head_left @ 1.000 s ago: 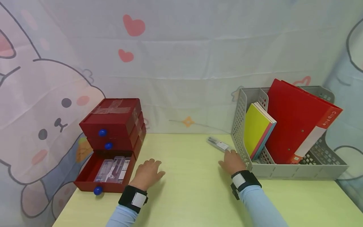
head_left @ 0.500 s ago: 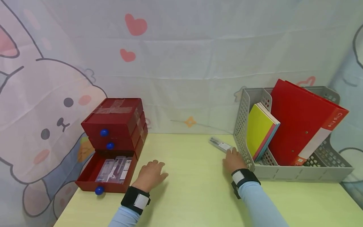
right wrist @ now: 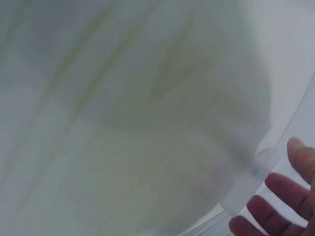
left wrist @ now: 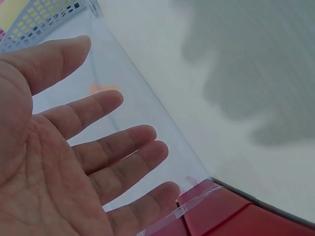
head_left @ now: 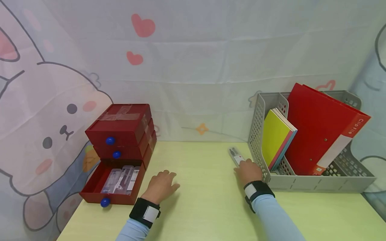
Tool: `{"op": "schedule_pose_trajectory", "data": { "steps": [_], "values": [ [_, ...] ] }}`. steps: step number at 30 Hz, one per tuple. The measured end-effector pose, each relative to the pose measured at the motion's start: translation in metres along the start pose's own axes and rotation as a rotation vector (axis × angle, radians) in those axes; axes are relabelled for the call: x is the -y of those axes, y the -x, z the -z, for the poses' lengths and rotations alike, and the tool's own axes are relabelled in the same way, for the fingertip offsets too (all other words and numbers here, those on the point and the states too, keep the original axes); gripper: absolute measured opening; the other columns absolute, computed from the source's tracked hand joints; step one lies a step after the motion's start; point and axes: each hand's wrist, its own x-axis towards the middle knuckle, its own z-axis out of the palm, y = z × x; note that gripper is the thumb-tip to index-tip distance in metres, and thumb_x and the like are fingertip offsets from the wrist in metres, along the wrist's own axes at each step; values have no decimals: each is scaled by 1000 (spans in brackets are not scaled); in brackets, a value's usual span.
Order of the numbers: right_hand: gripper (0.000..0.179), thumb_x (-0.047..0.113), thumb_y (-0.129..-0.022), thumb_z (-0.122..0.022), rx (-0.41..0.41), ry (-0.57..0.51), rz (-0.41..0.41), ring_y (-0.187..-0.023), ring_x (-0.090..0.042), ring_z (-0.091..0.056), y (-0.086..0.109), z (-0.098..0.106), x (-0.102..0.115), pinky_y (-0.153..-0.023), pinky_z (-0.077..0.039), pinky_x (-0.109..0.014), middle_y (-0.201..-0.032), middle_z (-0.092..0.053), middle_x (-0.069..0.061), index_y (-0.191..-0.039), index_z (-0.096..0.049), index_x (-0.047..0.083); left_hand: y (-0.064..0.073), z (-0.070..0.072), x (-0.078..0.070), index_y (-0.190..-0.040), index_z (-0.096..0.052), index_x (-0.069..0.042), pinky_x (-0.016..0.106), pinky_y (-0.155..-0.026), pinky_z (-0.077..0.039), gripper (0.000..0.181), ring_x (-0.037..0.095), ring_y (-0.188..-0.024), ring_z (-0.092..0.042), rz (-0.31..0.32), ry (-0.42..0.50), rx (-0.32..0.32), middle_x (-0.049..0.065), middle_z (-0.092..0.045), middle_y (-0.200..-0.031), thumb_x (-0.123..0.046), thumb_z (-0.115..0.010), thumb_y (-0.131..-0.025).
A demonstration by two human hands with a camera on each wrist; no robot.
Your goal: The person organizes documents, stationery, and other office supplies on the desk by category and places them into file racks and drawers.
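My right hand [head_left: 249, 171] reaches to a slim clear plastic case [head_left: 236, 156] with a white label and a dark slender thing inside. The case lies on the table, left of the grey file holder, its near end hidden by the fingers. In the right wrist view, the fingertips [right wrist: 278, 184] overlap the edge of the case [right wrist: 250, 183], and a gap shows between thumb and index finger. My left hand [head_left: 161, 185], palm down with fingers spread, hovers over the table right of the pulled-out red drawer [head_left: 90, 185] and holds nothing.
Similar clear cases [head_left: 122, 180] lie in the red drawer, the lowest under two other red drawers [head_left: 120, 127] with blue knobs. The grey file holder [head_left: 319, 183] stands at right with a yellow notebook [head_left: 274, 137] and a red clip file [head_left: 319, 134]. A printed curtain hangs behind.
The clear case has turned, its far end swinging right and its near end shifting left. The right hand has moved slightly left with it. The left hand has barely moved.
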Motion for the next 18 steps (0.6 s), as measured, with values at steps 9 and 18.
{"op": "schedule_pose_trajectory", "data": {
  "steps": [9, 18],
  "values": [
    [34, 19, -82, -82, 19, -4, -128, -65, -34, -61, -1, -2, 1, -59, -53, -51, -78, -62, -23, -93, -69, -11, 0, 1, -1, -125, -64, -1, 54, -90, -49, 43, 37, -108, -59, 12, 0, 15, 19, -63, -118, -28, -70, -92],
    [21, 9, -90, -68, 21, -55, -208, -62, -35, -63, -5, -8, -4, -57, -54, -51, -74, -66, -23, -91, -64, -12, -1, 2, -1, -125, -64, -1, 54, -91, -48, 42, 37, -108, -59, 11, 3, 22, 19, -63, -119, -27, -69, -93]
  ]
}}
